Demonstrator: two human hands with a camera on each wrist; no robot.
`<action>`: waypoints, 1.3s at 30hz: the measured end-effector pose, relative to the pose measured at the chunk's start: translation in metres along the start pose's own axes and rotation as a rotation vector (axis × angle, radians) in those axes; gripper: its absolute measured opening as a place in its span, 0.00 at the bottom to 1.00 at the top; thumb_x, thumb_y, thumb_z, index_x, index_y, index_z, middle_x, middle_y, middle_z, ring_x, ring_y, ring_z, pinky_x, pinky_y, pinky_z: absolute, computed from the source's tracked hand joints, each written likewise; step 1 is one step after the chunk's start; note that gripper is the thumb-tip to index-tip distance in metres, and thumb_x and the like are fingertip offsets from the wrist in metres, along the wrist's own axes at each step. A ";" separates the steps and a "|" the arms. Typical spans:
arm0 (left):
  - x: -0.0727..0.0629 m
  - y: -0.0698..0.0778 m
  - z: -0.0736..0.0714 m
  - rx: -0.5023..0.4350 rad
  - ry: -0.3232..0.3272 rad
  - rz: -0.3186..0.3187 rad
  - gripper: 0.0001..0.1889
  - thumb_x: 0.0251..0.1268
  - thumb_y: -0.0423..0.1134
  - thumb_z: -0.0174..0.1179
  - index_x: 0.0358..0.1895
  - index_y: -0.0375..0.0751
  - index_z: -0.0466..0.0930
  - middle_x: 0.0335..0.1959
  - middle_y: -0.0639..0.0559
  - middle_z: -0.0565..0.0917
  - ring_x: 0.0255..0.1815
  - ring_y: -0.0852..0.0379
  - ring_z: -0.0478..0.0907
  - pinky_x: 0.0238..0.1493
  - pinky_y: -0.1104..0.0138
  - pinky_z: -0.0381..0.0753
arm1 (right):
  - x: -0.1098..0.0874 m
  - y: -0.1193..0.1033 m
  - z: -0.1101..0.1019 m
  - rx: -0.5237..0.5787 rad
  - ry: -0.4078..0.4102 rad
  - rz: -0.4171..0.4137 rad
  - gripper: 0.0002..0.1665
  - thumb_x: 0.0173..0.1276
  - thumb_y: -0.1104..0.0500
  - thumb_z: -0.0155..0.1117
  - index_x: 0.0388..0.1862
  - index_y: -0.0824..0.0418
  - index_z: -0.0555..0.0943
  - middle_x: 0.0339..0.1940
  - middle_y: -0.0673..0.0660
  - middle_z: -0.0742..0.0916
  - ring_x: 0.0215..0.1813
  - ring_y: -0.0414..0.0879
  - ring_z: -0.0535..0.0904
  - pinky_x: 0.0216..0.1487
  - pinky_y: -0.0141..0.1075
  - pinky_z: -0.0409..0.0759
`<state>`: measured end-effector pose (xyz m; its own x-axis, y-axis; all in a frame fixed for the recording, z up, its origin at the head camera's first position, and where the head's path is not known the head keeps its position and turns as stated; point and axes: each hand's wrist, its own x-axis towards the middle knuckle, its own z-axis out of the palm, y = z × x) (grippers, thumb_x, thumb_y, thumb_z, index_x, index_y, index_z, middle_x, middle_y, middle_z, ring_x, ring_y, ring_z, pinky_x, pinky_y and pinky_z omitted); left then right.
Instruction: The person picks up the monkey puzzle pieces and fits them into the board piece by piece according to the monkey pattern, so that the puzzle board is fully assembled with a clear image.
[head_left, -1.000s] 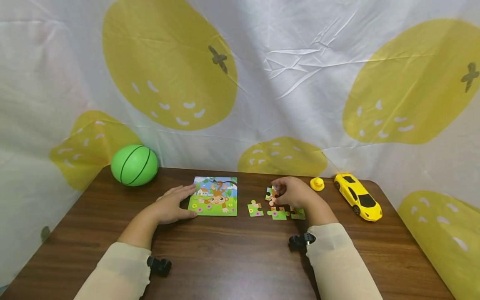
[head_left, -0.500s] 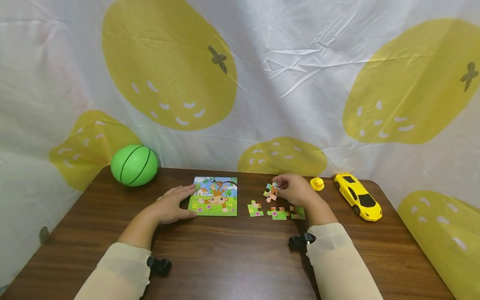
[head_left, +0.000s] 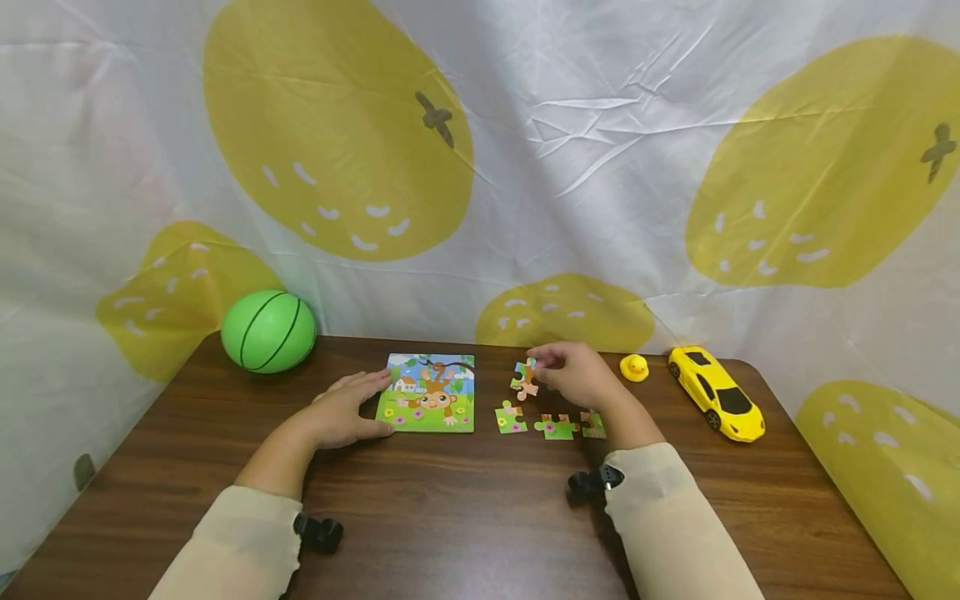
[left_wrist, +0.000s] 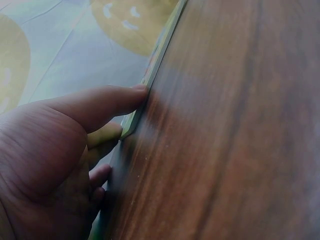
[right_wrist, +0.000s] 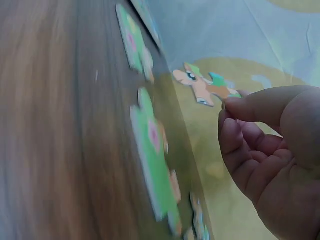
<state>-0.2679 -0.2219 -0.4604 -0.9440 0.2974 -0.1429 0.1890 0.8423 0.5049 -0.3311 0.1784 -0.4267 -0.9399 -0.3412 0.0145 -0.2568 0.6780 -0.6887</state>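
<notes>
A square puzzle [head_left: 431, 393] with a monkey hanging from a branch lies flat on the wooden table. My left hand [head_left: 347, 410] rests at its left side, fingers extended and thumb apart, with the tips touching the edge. In the left wrist view the thumb [left_wrist: 107, 102] lies along that edge. Further right, my right hand [head_left: 577, 375] pinches a puzzle piece [head_left: 524, 379] between thumb and fingers. The right wrist view shows this puzzle piece [right_wrist: 200, 85] raised off the table, with part of the monkey's face and an eye on it.
Loose puzzle pieces lie in front of the right hand: a left one [head_left: 512, 417], a middle one [head_left: 557, 427] and one partly behind the wrist [head_left: 592, 424]. A green ball [head_left: 268, 331] stands back left. A yellow duck [head_left: 634, 368] and toy car [head_left: 716, 395] are at right.
My right hand has lifted the puzzle piece from among the others and moved it a little left, toward the puzzle. My left hand stays where it was.
</notes>
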 end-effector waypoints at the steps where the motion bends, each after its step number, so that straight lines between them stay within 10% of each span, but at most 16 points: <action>1: 0.000 0.000 0.000 0.000 0.000 0.001 0.48 0.67 0.61 0.70 0.86 0.52 0.61 0.89 0.49 0.58 0.90 0.33 0.47 0.79 0.22 0.48 | 0.001 -0.004 0.002 0.010 -0.006 -0.012 0.21 0.79 0.58 0.66 0.67 0.60 0.85 0.45 0.55 0.90 0.41 0.45 0.84 0.42 0.37 0.82; 22: -0.001 0.004 -0.002 -0.008 -0.008 -0.001 0.47 0.68 0.59 0.70 0.86 0.50 0.61 0.89 0.47 0.58 0.90 0.33 0.47 0.78 0.21 0.47 | 0.040 -0.069 0.067 0.153 -0.186 -0.043 0.19 0.78 0.59 0.68 0.64 0.57 0.88 0.45 0.56 0.90 0.42 0.47 0.86 0.43 0.37 0.86; 39: 0.000 0.001 0.000 -0.002 -0.006 0.002 0.48 0.67 0.60 0.70 0.86 0.49 0.61 0.89 0.45 0.59 0.90 0.32 0.48 0.78 0.22 0.50 | 0.066 -0.090 0.099 -0.032 -0.166 -0.052 0.18 0.75 0.53 0.74 0.59 0.57 0.90 0.34 0.49 0.88 0.32 0.41 0.77 0.37 0.33 0.77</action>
<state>-0.2674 -0.2210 -0.4597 -0.9420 0.3018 -0.1468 0.1904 0.8408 0.5068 -0.3478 0.0304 -0.4353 -0.8759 -0.4772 -0.0721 -0.3137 0.6765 -0.6663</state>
